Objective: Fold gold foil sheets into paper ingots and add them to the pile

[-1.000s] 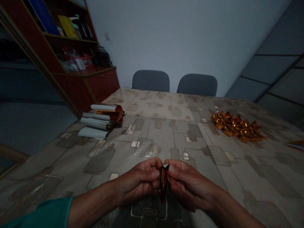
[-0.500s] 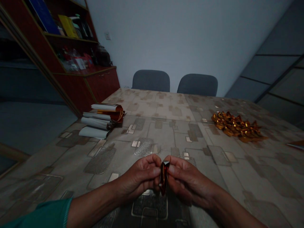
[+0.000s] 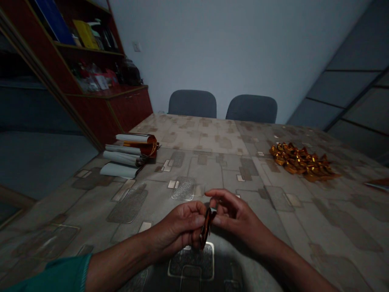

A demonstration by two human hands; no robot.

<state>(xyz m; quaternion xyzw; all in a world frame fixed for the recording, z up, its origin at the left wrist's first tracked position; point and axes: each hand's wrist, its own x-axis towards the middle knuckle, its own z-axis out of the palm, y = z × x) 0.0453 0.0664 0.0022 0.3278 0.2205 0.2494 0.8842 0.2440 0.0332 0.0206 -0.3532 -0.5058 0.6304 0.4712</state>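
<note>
Narrow copper-gold folded foil paper [image 3: 206, 230] is held above a broad table [image 3: 212, 172] covered in beige patterned cloth. Beyond its far edge stand two grey, rounded chair backs [image 3: 192, 103]. Clustered shiny gold folded-foil shapes [image 3: 305, 163] lie right, grey-backed curved gold sheets [image 3: 124, 157] left. The bare left hand [image 3: 184, 225] pinches the foil, hiding part of it; the bare right hand [image 3: 235, 214] has its fingers lifted loose, thumb perhaps touching. A flat orange piece [image 3: 379, 183] is cut off at the right edge.

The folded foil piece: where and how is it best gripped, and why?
Pinch the folded foil piece lightly by the upper part of its long sides, probably best from left and right: it is narrow and stands steeply, those sides facing sideways.
</note>
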